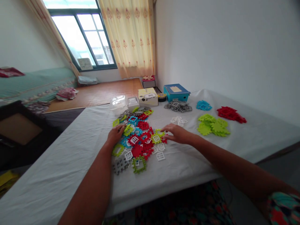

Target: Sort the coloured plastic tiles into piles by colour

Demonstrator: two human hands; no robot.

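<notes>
A mixed heap of flat plastic puzzle tiles [137, 137] in red, green, blue, grey and white lies on the white table [65, 162] before me. My left hand [115, 134] rests on the heap's left edge, fingers curled over a green tile [128, 129]. My right hand [176, 132] lies flat at the heap's right edge, fingers stretched out and touching a green and a red tile. Sorted piles sit further right: grey tiles [178, 107], blue tiles [203, 105], red tiles [231, 114], green tiles [212, 125] and small white inserts [178, 120].
At the table's far end stand a clear plastic container [118, 103], a white box [147, 97], a tape roll [161, 97] and a blue box [176, 92]. A wall runs along the right. A bed [35, 84] and a window [82, 34] lie beyond.
</notes>
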